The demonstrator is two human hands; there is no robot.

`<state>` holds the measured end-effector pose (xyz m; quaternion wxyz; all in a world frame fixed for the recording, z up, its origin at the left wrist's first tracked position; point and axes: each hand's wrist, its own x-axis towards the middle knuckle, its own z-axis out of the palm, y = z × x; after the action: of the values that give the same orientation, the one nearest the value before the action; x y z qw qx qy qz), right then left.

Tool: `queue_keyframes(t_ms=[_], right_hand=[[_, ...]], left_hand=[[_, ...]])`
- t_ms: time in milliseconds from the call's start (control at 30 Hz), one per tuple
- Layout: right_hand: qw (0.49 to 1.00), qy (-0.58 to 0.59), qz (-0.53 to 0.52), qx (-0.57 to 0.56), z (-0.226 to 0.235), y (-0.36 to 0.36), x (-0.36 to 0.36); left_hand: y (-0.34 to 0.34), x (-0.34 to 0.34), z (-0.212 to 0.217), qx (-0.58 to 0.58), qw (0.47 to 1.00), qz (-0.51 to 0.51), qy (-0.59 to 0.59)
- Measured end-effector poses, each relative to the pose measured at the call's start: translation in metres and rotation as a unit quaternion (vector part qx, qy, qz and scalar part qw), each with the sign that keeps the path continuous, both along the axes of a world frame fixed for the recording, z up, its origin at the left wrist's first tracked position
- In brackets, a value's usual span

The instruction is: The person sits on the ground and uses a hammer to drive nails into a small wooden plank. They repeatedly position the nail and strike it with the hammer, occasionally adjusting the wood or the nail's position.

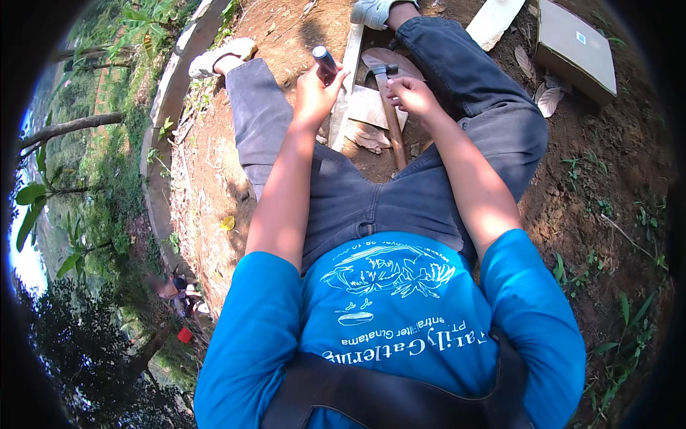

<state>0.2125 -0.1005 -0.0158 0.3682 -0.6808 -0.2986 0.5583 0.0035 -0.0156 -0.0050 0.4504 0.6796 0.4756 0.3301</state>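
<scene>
Between my spread legs, my left hand (314, 94) is closed around a short dark cylinder (326, 63) with a pale round end, which points up and away from me. It is held over a long pale wooden strip (346, 96) on the ground. A hammer (394, 127) with a dark metal head and a wooden handle lies between my hands, its head away from me. Just right of the hammer's head, my right hand (416, 97) has its fingers curled in a pinch; anything between them is too small to make out. A small pale board (366, 106) lies partly behind the hammer.
Dry brown leaves (367, 136) lie around the boards. At the far right stands a cardboard box (576, 46), with a pale flat slab (493, 21) beside it. A low concrete edge (153, 143) curves along the left, with greenery beyond. Another person (177, 289) is at the lower left.
</scene>
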Motion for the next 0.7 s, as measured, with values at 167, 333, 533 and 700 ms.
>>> queue_keyframes(t_ms=[167, 333, 533, 700], right_hand=[[0.997, 0.013, 0.064, -0.042, -0.032, 0.003, 0.006], [0.994, 0.015, 0.095, -0.057, -0.048, 0.004, -0.001], [0.994, 0.014, 0.102, -0.039, -0.047, 0.006, -0.002], [0.993, -0.002, 0.104, -0.054, -0.047, 0.005, -0.004]], left_hand=[[-0.001, 0.008, -0.002, 0.049, 0.999, 0.013, -0.004], [0.002, 0.005, -0.006, 0.051, 0.998, 0.027, 0.002], [0.001, 0.007, -0.006, 0.065, 0.998, 0.025, -0.005], [0.0, 0.009, -0.008, 0.079, 0.996, 0.029, -0.001]])
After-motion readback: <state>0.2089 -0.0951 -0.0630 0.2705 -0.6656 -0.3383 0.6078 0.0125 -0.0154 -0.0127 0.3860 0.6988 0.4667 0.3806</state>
